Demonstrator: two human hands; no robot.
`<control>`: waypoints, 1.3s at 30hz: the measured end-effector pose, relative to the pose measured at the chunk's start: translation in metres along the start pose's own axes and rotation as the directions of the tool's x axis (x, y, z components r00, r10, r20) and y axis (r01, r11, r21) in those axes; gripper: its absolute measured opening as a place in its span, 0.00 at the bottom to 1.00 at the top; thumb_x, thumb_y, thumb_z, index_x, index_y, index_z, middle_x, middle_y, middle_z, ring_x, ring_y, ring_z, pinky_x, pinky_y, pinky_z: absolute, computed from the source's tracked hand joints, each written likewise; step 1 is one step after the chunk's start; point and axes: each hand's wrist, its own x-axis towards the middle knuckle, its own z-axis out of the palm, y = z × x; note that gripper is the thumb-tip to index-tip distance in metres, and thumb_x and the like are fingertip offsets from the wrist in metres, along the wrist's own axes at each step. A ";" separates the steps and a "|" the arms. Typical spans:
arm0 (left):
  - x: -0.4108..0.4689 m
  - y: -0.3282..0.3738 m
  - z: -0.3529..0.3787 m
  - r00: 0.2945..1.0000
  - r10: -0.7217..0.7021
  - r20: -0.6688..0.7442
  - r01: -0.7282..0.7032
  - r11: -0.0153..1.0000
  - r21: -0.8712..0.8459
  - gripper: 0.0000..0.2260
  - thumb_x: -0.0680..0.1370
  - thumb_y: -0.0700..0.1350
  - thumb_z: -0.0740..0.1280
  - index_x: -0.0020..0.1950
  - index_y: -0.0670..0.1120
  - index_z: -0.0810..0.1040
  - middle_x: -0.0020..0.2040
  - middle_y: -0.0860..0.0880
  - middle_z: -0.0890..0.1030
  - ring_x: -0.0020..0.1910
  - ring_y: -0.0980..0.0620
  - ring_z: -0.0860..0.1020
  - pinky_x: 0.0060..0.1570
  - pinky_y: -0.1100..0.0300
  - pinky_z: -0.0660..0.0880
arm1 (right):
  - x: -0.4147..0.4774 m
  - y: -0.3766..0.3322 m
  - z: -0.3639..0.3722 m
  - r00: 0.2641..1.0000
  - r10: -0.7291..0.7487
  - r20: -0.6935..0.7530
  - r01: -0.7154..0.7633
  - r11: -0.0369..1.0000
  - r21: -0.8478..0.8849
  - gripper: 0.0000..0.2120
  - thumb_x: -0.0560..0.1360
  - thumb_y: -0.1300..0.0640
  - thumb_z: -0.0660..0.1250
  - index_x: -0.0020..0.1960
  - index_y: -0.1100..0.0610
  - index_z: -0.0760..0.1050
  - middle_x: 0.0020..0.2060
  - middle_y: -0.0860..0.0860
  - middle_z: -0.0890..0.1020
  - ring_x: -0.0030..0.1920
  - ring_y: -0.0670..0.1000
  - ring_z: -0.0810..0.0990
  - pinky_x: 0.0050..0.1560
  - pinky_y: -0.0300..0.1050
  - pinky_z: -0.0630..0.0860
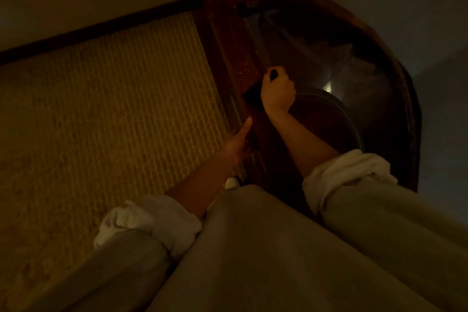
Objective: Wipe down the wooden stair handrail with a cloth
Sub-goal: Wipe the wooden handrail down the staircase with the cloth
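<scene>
Right hand [277,91] tight around barely visible dark cloth [249,97] on handrail [225,43]; left hand [236,143] grip indiscernible.

handrail [225,40]: dark wood, slight sheen | carpet [114,109]: coarse ribbed weave | sleeves [152,218]: soft matt cloth

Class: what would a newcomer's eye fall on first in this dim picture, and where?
At centre, the right hand grips a dark cloth on the wooden handrail. The pale woven carpet fills the left, and rolled white sleeves stand out below.
</scene>
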 end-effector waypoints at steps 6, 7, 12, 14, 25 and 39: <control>-0.001 -0.002 -0.004 0.999 0.005 0.043 -0.004 1.000 -0.017 0.28 0.71 0.59 0.69 0.66 0.44 0.75 0.59 0.46 0.81 0.56 0.48 0.81 0.55 0.55 0.78 | -0.066 0.060 -0.042 0.999 -0.042 0.034 0.042 0.999 0.012 0.12 0.81 0.53 0.61 0.62 0.54 0.76 0.43 0.51 0.81 0.42 0.51 0.80 0.36 0.35 0.68; -0.001 -0.002 -0.003 0.999 0.008 0.047 -0.007 1.000 -0.016 0.35 0.66 0.61 0.72 0.68 0.45 0.74 0.61 0.45 0.80 0.58 0.48 0.80 0.59 0.53 0.76 | -0.079 0.070 -0.050 0.999 -0.029 0.028 0.029 1.000 0.009 0.12 0.81 0.54 0.61 0.62 0.54 0.76 0.40 0.50 0.79 0.39 0.50 0.78 0.32 0.32 0.66; 0.014 -0.012 -0.007 1.000 -0.002 0.021 0.003 0.999 -0.052 0.42 0.59 0.65 0.78 0.66 0.44 0.75 0.62 0.43 0.77 0.60 0.44 0.75 0.66 0.46 0.70 | -0.069 0.060 -0.044 0.999 0.007 0.036 -0.004 0.997 -0.080 0.12 0.81 0.53 0.60 0.62 0.53 0.76 0.44 0.52 0.81 0.44 0.53 0.80 0.41 0.44 0.71; 0.005 -0.007 -0.002 1.000 -0.004 -0.006 0.004 0.999 -0.041 0.30 0.67 0.62 0.74 0.62 0.46 0.77 0.61 0.42 0.78 0.57 0.45 0.77 0.60 0.50 0.73 | -0.048 0.042 -0.031 1.000 -0.002 0.024 0.004 0.996 -0.085 0.13 0.81 0.52 0.60 0.62 0.52 0.76 0.50 0.55 0.82 0.51 0.57 0.81 0.46 0.48 0.74; -0.034 -0.013 -0.005 0.993 -0.051 -0.111 0.029 0.982 -0.188 0.19 0.84 0.52 0.51 0.71 0.44 0.68 0.67 0.41 0.72 0.66 0.42 0.72 0.59 0.50 0.70 | -0.117 0.054 -0.017 0.961 -0.276 -0.022 0.263 0.935 -0.237 0.35 0.79 0.37 0.49 0.78 0.57 0.54 0.74 0.61 0.63 0.74 0.60 0.62 0.71 0.59 0.61; -0.057 -0.035 0.006 0.961 -0.090 -0.262 0.041 0.981 -0.187 0.23 0.84 0.53 0.50 0.73 0.40 0.65 0.62 0.49 0.71 0.69 0.43 0.68 0.61 0.56 0.67 | -0.143 0.083 -0.005 0.896 -0.441 0.048 0.400 0.756 -0.518 0.44 0.73 0.38 0.67 0.77 0.61 0.54 0.74 0.62 0.63 0.75 0.62 0.61 0.74 0.59 0.55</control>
